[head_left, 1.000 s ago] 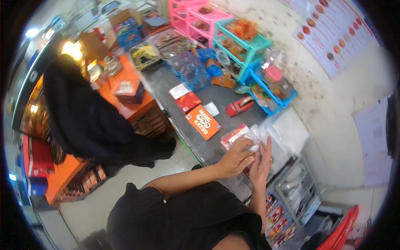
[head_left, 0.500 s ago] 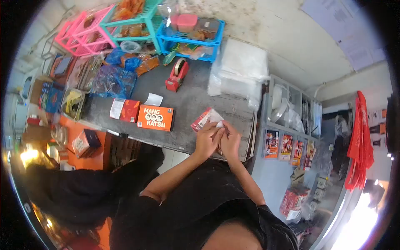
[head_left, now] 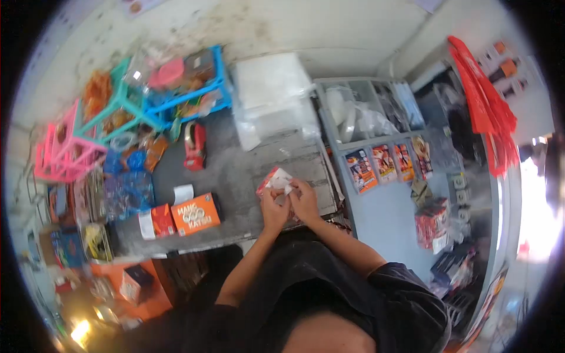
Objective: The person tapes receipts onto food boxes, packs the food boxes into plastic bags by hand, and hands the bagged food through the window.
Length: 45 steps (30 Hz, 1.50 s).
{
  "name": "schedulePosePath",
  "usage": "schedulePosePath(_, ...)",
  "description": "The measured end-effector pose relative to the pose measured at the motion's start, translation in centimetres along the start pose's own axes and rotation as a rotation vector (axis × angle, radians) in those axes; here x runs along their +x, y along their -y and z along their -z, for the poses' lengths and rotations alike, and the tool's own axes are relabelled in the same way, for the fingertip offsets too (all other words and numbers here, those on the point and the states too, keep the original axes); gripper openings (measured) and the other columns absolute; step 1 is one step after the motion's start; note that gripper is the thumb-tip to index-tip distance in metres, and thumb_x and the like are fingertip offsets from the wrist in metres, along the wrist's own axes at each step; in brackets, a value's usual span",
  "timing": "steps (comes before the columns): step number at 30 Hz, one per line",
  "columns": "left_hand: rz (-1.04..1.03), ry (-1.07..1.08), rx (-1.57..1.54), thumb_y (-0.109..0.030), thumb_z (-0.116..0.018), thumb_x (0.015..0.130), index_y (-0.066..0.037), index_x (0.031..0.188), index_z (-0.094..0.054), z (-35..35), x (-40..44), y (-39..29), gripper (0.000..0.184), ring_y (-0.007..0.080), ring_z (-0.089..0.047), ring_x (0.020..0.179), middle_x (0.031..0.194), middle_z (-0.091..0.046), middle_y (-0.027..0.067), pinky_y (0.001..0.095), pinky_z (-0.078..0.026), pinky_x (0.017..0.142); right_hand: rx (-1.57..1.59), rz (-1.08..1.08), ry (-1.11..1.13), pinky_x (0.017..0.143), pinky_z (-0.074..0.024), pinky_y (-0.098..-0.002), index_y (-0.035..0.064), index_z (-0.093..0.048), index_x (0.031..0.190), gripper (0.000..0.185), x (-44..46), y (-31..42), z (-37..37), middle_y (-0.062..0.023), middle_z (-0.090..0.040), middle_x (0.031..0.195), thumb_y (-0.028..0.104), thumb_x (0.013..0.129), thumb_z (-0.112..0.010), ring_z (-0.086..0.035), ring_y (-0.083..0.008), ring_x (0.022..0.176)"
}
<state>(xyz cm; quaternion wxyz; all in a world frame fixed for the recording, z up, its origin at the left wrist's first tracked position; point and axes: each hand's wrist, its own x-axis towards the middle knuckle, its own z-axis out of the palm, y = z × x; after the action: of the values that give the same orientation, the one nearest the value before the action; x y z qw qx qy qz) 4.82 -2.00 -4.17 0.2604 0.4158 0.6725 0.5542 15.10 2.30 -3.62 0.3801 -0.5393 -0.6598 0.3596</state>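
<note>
At the dark worktop's front right, a small red-and-white packet (head_left: 272, 178) is between my hands, with whitish, plastic-looking material bunched at its top. My left hand (head_left: 275, 211) is closed on its near side, the fingers pinching close to the bunched part. My right hand (head_left: 304, 202) pinches the whitish material from the right. Blur and the fingers hide the exact grip. To the left lie an orange box (head_left: 196, 214) printed "MANG KATSU" and a red box (head_left: 163, 220) with a white slip on it.
A red tape dispenser (head_left: 195, 147) stands farther back on the worktop (head_left: 235, 170). White plastic bags (head_left: 272, 88) are stacked by the wall. Blue, teal and pink racks (head_left: 188, 97) line the back left. A grey compartment unit (head_left: 376, 138) borders the right side.
The camera view has turned to the right, so the worktop items sit farther left and lower. My hands have drawn slightly apart, and the whitish material between them shows more spread.
</note>
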Motion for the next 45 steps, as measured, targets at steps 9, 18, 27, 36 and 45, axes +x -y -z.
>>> schedulePosePath(9,0.057,0.338,0.008,-0.013,-0.068,0.081,0.008,0.112,-0.047,-2.1,1.8,-2.2,0.043,0.0256,-0.058,0.095,0.098,-0.057,0.0159,0.0370,-0.046,0.087,0.137,-0.261,-0.001,0.083,-0.0465,-0.0407,0.0034,-0.062,0.105,0.026,1.6,-0.8,1.2,-0.0169,-0.065,0.093,0.008,0.081,-0.054,-0.062,-0.0324,0.090)
schedulePosePath(18,-0.145,0.290,-0.046,-0.008,-0.061,0.085,0.010,0.111,-0.048,-7.9,3.1,1.0,0.034,0.0276,-0.059,0.093,0.101,-0.056,0.0182,0.0374,-0.048,0.079,0.240,-0.261,-0.181,0.081,-0.0470,-0.0402,0.0027,-0.048,0.117,0.040,3.2,-3.6,4.0,-0.0167,-0.065,0.098,0.010,0.078,-0.055,-0.062,-0.0321,0.095)
schedulePosePath(27,0.017,0.564,0.074,0.005,-0.052,0.087,0.009,0.109,-0.045,-7.1,7.5,-0.3,0.023,0.0246,-0.059,0.101,0.106,-0.057,0.0190,0.0335,-0.047,0.087,0.324,-0.363,0.309,0.078,-0.0481,-0.0342,-0.0017,-0.050,0.114,0.043,7.3,-5.6,7.1,-0.0152,-0.066,0.104,0.017,0.078,-0.065,-0.062,-0.0216,0.095)
schedulePosePath(36,-0.055,0.687,0.128,0.001,-0.055,0.086,0.005,0.103,-0.048,-8.2,7.1,0.3,0.019,0.0242,-0.059,0.092,0.098,-0.058,0.0159,0.0350,-0.046,0.081,0.465,-0.397,0.372,0.069,-0.0486,-0.0343,-0.0042,-0.056,0.112,0.045,7.1,-8.4,6.0,-0.0120,-0.065,0.094,0.029,0.082,-0.063,-0.062,-0.0194,0.084)
schedulePosePath(45,-0.119,0.200,0.291,-0.012,-0.055,0.091,0.008,0.103,-0.053,-8.7,4.7,-1.6,0.023,0.0271,-0.058,0.086,0.094,-0.059,0.0170,0.0369,-0.046,0.078,0.343,-0.223,0.295,0.075,-0.0484,-0.0381,0.0052,-0.045,0.128,0.046,7.8,-8.4,4.1,-0.0147,-0.064,0.098,0.021,0.087,-0.058,-0.063,-0.0275,0.085)
